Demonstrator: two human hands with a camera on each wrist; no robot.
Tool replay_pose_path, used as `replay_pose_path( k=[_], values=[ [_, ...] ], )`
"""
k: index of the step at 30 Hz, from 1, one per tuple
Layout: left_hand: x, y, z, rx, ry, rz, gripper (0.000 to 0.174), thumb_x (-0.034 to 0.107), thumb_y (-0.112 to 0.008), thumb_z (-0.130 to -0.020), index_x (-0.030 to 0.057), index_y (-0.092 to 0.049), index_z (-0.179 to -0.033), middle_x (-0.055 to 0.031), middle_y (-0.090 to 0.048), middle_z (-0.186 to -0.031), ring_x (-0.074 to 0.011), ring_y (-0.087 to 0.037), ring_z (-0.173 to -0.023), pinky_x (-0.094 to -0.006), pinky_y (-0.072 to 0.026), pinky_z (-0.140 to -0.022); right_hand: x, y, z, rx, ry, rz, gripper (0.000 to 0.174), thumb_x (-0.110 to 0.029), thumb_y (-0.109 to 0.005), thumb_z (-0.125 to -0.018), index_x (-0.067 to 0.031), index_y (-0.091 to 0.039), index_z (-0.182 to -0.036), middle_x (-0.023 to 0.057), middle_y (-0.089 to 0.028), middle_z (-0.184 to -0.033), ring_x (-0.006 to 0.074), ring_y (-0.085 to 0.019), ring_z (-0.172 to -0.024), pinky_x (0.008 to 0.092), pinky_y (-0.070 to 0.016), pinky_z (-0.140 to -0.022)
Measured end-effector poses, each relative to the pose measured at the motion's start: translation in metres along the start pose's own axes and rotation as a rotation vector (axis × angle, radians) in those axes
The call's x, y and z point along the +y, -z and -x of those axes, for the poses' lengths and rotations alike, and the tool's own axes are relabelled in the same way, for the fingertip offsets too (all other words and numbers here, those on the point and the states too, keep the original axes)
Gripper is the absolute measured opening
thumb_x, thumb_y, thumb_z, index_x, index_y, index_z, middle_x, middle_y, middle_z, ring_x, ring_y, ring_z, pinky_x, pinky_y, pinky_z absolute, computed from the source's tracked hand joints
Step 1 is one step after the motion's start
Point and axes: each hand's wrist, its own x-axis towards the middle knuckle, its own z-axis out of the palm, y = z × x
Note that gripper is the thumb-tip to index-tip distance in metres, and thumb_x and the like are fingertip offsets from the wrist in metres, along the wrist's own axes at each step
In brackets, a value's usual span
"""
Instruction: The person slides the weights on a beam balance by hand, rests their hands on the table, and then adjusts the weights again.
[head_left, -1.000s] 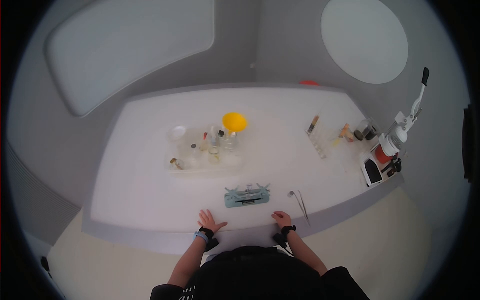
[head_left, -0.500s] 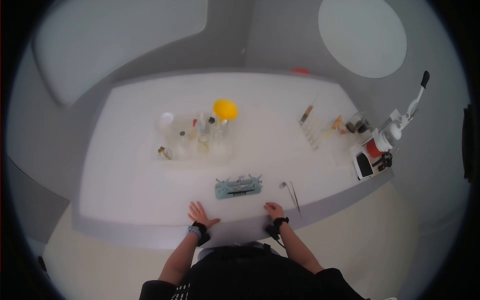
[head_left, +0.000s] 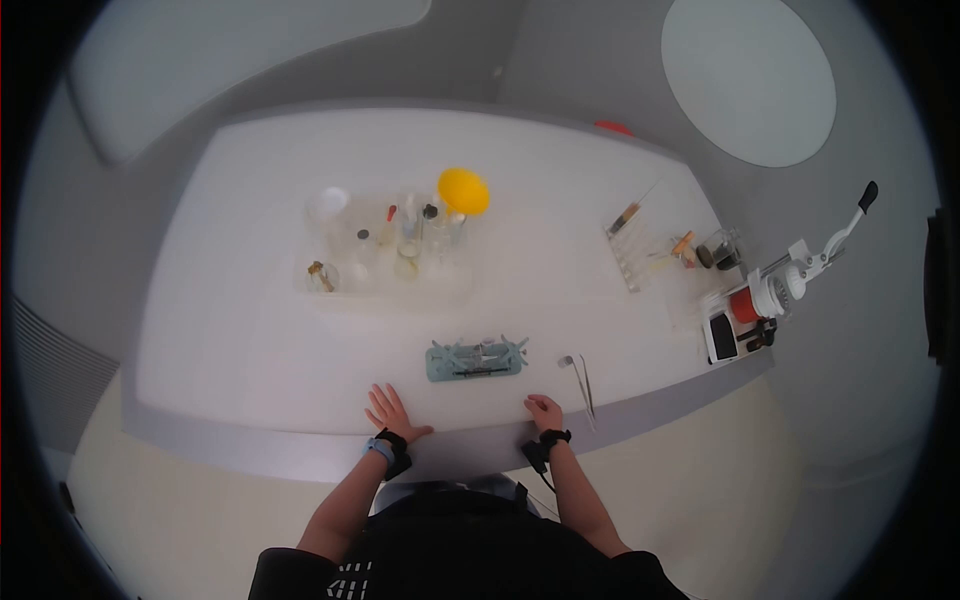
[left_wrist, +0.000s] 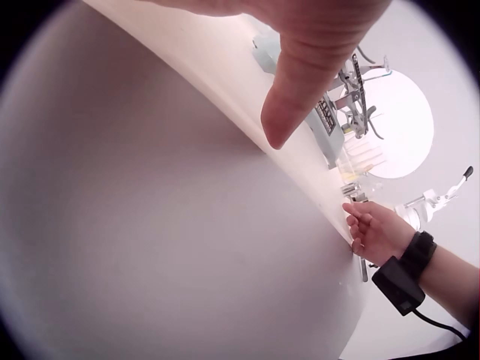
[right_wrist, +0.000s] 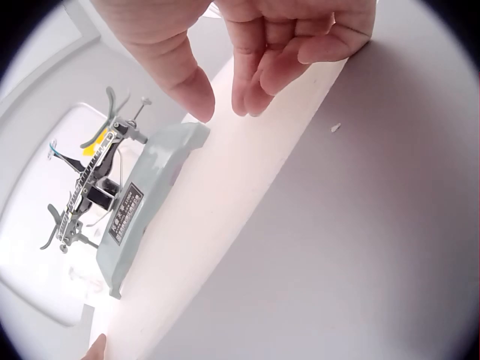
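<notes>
A teal balance base with metal arms (head_left: 475, 360) stands near the table's front edge, between the two hands. My left hand (head_left: 395, 413) rests on the tabletop to its lower left, fingers spread, thumb pointing right. My right hand (head_left: 544, 412) lies to its lower right at the edge, fingers loosely curled and holding nothing. The right wrist view shows the balance (right_wrist: 142, 202) beside the right hand (right_wrist: 255, 56), with a gap between thumb and fingers. Tweezers (head_left: 585, 388) and a small metal piece (head_left: 566, 361) lie right of that hand.
A clear tray (head_left: 335, 293) at the back left holds bottles and a yellow funnel (head_left: 463, 191). A clear rack (head_left: 630, 262), jars (head_left: 722, 250), a black-topped scale (head_left: 721, 337) and a white lever press (head_left: 790, 283) stand on the right.
The head view has shifted, so the table and its objects sit higher in the picture. Both hands keep nearly the same pose and place beside the balance.
</notes>
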Motion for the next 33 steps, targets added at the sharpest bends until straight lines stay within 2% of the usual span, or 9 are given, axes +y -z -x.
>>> replay_pose_path(
  k=[18,20,27,30,33],
  values=[
    [0.000,0.004,0.008,-0.044,0.011,-0.025,0.123,0.052,-0.067,-0.040,0.0005,0.011,-0.121,-0.0260,0.014,-0.123,-0.0370,0.016,-0.115,-0.0547,0.0027,-0.087,0.011,0.000,0.003,0.003,0.011,-0.010,0.024,-0.019,-0.062,-0.063,-0.0041,-0.058,-0.080,0.0020,-0.053,-0.064,0.0087,-0.047,-0.059,0.0209,-0.0378,-0.056],
    [-0.001,0.002,0.006,-0.046,0.016,-0.031,0.123,0.052,-0.067,-0.040,0.0006,0.011,-0.121,-0.0261,0.014,-0.123,-0.0370,0.016,-0.115,-0.0548,0.0024,-0.087,0.008,0.001,0.004,-0.027,-0.024,-0.043,0.024,-0.020,-0.062,-0.063,-0.0050,-0.058,-0.081,0.0010,-0.053,-0.063,0.0076,-0.046,-0.059,0.0202,-0.0373,-0.055],
    [0.006,0.011,0.005,-0.055,0.033,-0.059,0.126,0.058,-0.064,-0.038,0.0015,0.012,-0.121,-0.0253,0.015,-0.124,-0.0366,0.015,-0.115,-0.0544,0.0018,-0.087,0.014,0.007,-0.011,-0.156,0.058,-0.047,0.026,-0.019,-0.062,-0.063,-0.0061,-0.057,-0.086,0.0002,-0.053,-0.067,0.0073,-0.046,-0.060,0.0186,-0.0373,-0.054],
    [0.007,0.009,0.004,-0.052,0.050,-0.099,0.127,0.061,-0.063,-0.037,0.0018,0.013,-0.121,-0.0248,0.015,-0.124,-0.0359,0.015,-0.115,-0.0540,0.0021,-0.088,0.016,0.009,-0.013,-0.206,0.014,-0.069,0.026,-0.019,-0.063,-0.061,-0.0062,-0.058,-0.083,0.0036,-0.055,-0.068,0.0113,-0.049,-0.063,0.0224,-0.0398,-0.059],
    [0.010,0.010,0.007,-0.051,0.057,-0.110,0.128,0.062,-0.063,-0.037,0.0019,0.013,-0.121,-0.0242,0.015,-0.124,-0.0355,0.015,-0.116,-0.0533,0.0024,-0.088,0.014,0.012,-0.011,-0.246,0.040,-0.080,0.027,-0.018,-0.062,-0.064,-0.0059,-0.057,-0.087,0.0012,-0.054,-0.071,0.0084,-0.048,-0.064,0.0197,-0.0383,-0.057]
  ],
)
